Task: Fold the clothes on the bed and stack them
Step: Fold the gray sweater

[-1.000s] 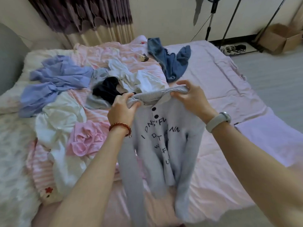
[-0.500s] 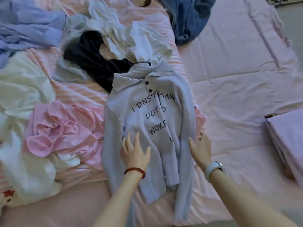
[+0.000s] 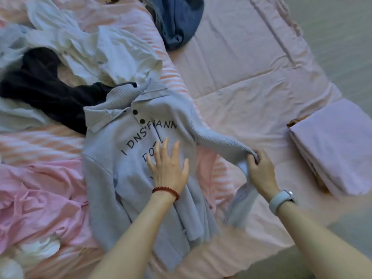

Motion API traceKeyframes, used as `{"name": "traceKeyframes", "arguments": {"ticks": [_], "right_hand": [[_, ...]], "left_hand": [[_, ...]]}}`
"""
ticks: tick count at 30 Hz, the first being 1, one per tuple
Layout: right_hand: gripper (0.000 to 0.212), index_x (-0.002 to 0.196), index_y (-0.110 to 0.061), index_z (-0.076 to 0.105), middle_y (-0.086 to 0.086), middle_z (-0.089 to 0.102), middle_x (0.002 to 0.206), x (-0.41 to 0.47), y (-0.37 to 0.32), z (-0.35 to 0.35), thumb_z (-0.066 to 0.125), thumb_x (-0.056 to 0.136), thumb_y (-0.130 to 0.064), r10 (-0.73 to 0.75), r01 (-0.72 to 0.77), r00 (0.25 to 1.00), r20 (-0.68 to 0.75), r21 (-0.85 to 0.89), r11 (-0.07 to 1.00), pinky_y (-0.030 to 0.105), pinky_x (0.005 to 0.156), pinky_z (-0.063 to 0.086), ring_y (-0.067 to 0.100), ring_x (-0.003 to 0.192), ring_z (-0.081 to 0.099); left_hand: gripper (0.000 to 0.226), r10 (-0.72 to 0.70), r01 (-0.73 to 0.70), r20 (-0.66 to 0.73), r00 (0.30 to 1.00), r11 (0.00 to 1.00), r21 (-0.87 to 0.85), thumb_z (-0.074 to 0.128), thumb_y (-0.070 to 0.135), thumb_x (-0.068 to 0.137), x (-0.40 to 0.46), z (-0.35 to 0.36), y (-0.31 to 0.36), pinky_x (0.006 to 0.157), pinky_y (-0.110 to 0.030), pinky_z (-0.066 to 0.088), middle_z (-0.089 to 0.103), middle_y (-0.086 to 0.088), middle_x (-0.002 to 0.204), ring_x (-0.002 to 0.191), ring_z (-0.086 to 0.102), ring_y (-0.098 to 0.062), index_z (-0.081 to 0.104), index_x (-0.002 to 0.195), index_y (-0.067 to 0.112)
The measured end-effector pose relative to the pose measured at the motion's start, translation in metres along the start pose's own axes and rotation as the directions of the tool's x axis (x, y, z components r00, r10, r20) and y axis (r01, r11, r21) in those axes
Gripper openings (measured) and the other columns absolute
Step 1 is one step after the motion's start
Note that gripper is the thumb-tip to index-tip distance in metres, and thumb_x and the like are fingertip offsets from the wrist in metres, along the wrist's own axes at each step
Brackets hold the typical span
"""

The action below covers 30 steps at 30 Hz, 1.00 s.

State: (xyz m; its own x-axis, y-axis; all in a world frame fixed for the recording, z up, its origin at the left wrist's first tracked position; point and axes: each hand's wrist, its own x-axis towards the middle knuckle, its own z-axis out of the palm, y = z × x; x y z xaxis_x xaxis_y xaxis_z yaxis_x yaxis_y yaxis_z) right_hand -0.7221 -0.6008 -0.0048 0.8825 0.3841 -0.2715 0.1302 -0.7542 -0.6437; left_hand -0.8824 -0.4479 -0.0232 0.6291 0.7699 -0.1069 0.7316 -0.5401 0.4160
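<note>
Since a moment ago, my right hand point(image 3: 260, 171) is pinching the grey lettered knit sweater point(image 3: 128, 158)'s sleeve outward; my left hand point(image 3: 168, 168), fingers spread, is pressing its chest, hiding some lettering.

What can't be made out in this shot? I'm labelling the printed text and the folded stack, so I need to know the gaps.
Head view only:
- Grey sweater: its print is partly covered by the left hand; the lower lines are unreadable.
- Its sleeve end is hidden in the right hand.
- Folded lilac stack: the item count is unclear, and the brown thing beneath barely shows.
- Blue garment: cut off by the top edge.
</note>
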Motion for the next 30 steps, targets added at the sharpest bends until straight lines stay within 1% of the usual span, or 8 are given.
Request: {"name": "traceKeyframes", "arguments": {"ticks": [6, 8, 12, 17, 21, 23, 27, 30], "right_hand": [[0.028, 0.1, -0.011, 0.067, 0.016, 0.068, 0.099, 0.115, -0.058, -0.086, 0.058, 0.084, -0.032, -0.367, 0.329, 0.922, -0.123, -0.251, 0.91, 0.041, 0.078, 0.044, 0.035, 0.097, 0.06], [0.036, 0.114, -0.009, 0.062, 0.017, 0.06, 0.112, 0.156, -0.066, -0.088, 0.061, 0.083, -0.027, -0.427, 0.37, 0.892, -0.147, -0.307, 0.877, 0.046, 0.09, 0.04, 0.037, 0.107, 0.053], [0.036, 0.118, 0.002, 0.055, 0.023, 0.056, 0.113, 0.178, -0.042, -0.046, 0.052, 0.084, -0.009, -0.309, 0.29, 0.931, -0.195, -0.119, 0.95, 0.043, 0.094, 0.039, 0.039, 0.105, 0.051], [0.016, 0.093, -0.007, 0.063, 0.01, 0.066, 0.081, 0.078, 0.021, 0.032, 0.05, 0.088, -0.017, -0.122, 0.099, 0.982, 0.143, 0.16, 0.982, 0.036, 0.071, 0.047, 0.028, 0.075, 0.062], [0.013, 0.079, -0.02, 0.058, 0.002, 0.064, 0.073, -0.008, 0.051, 0.069, 0.054, 0.089, -0.013, -0.027, -0.054, 0.904, 0.426, 0.175, 0.983, 0.044, 0.07, 0.05, 0.022, 0.071, 0.062], [0.007, 0.085, -0.017, 0.058, 0.001, 0.064, 0.08, -0.036, 0.052, 0.077, 0.054, 0.09, -0.018, 0.012, -0.114, 0.837, 0.547, 0.152, 0.982, 0.04, 0.075, 0.049, 0.018, 0.077, 0.06], [0.021, 0.103, -0.015, 0.055, -0.002, 0.062, 0.096, -0.065, 0.052, 0.085, 0.057, 0.089, -0.031, 0.027, -0.095, 0.785, 0.618, 0.076, 0.993, 0.028, 0.072, 0.044, 0.014, 0.086, 0.057], [0.042, 0.108, -0.018, 0.052, -0.001, 0.06, 0.104, -0.078, 0.054, 0.093, 0.057, 0.078, -0.047, 0.079, -0.125, 0.821, 0.566, 0.042, 0.991, 0.036, 0.079, 0.05, 0.015, 0.092, 0.058]], "left_hand": [[0.049, 0.151, -0.146, -0.091, 0.984, 0.988, 0.056, 0.065, 0.025, 0.082, 0.09, -0.026, 0.049, 0.104, -0.062, 0.021, 0.044, -0.017, 0.139, 0.133, 0.035, -0.037, 0.053, 0.128, 0.012], [0.048, 0.18, -0.17, -0.081, 0.98, 0.978, 0.12, 0.058, 0.027, 0.087, 0.116, -0.026, 0.06, 0.106, -0.061, 0.019, 0.041, -0.014, 0.143, 0.135, 0.033, -0.035, 0.049, 0.133, 0.014], [0.052, 0.094, -0.098, 0.033, 0.995, 0.979, 0.177, 0.046, 0.031, 0.095, 0.135, -0.01, 0.062, 0.112, -0.054, 0.002, 0.018, -0.007, 0.155, 0.144, 0.008, -0.025, 0.032, 0.144, 0.023], [0.05, -0.073, 0.071, -0.169, 0.983, 0.997, -0.018, 0.047, 0.03, 0.082, 0.068, 0.021, 0.036, 0.106, -0.057, 0.025, 0.036, -0.021, 0.144, 0.134, 0.03, -0.041, 0.052, 0.128, 0.011], [0.052, -0.461, 0.426, -0.114, 0.88, 0.872, -0.241, 0.056, 0.021, 0.084, -0.036, 0.042, 0.006, 0.106, -0.053, 0.031, 0.03, -0.017, 0.144, 0.131, 0.03, -0.036, 0.043, 0.133, 0.008], [0.057, -0.558, 0.539, -0.053, 0.828, 0.818, -0.201, 0.062, 0.015, 0.084, -0.08, 0.052, -0.007, 0.103, -0.05, 0.03, 0.032, -0.018, 0.142, 0.129, 0.033, -0.038, 0.04, 0.135, 0.005], [0.065, -0.681, 0.68, 0.033, 0.731, 0.725, -0.111, 0.07, 0.013, 0.078, -0.128, 0.061, -0.028, 0.099, -0.049, 0.032, 0.036, -0.023, 0.137, 0.125, 0.034, -0.04, 0.04, 0.134, 0.0], [0.073, -0.809, 0.809, 0.046, 0.587, 0.582, -0.087, 0.075, 0.027, 0.074, -0.141, 0.064, -0.039, 0.095, -0.049, 0.034, 0.037, -0.022, 0.135, 0.125, 0.034, -0.038, 0.04, 0.132, 0.001]]}}
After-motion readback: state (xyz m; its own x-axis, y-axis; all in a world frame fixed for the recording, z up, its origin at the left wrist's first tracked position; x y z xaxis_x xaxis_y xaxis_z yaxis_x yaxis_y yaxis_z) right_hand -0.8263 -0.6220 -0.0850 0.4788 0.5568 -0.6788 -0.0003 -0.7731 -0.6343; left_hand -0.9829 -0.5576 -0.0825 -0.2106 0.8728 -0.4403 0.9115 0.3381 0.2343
